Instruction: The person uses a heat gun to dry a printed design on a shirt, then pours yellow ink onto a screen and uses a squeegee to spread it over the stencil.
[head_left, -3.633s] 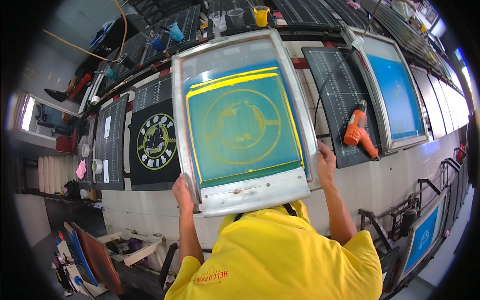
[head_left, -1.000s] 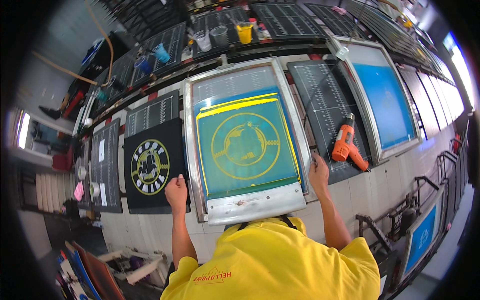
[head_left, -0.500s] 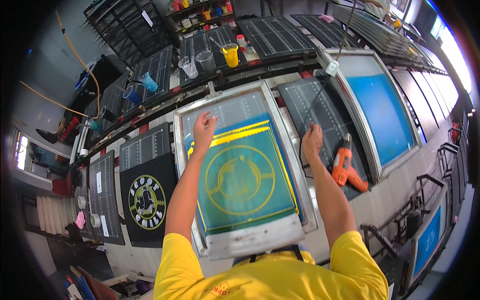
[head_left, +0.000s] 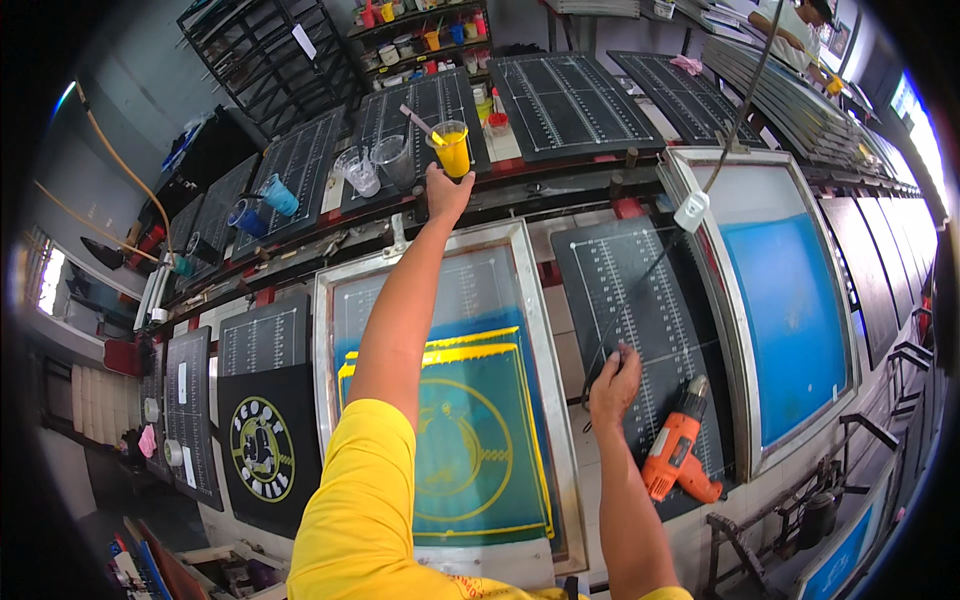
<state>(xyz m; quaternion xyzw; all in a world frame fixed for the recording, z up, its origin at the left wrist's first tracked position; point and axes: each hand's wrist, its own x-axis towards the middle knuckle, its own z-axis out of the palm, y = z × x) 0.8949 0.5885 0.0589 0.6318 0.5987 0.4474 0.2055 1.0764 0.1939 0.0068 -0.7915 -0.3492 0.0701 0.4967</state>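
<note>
My left hand point(head_left: 448, 193) reaches far forward, its fingers around the lower part of a clear plastic cup of yellow ink point(head_left: 453, 155). A stirring stick point(head_left: 415, 119) leans out of this cup. Below my left arm lies a framed printing screen point(head_left: 465, 420) with a round design and streaks of yellow ink. My right hand point(head_left: 613, 388) is half closed beside the screen's right edge, over a dark ruled board point(head_left: 625, 270). Whether anything is in its fingers is hidden. A black cord point(head_left: 622, 300) passes close to it, and an orange heat gun point(head_left: 677, 450) lies to its right.
Two clear cups point(head_left: 392, 160) and cups of blue ink point(head_left: 280, 195) stand on the far boards. A second screen with blue mesh point(head_left: 785, 320) leans at the right, with a hanging white plug point(head_left: 691, 212) beside it. Left lies a black printed fabric point(head_left: 262, 445). A person point(head_left: 795, 35) is at the far right.
My left hand has moved from above the screen forward to the cup of yellow ink and taken hold of it. My right hand stays near the board beside the screen. The view has shifted.
</note>
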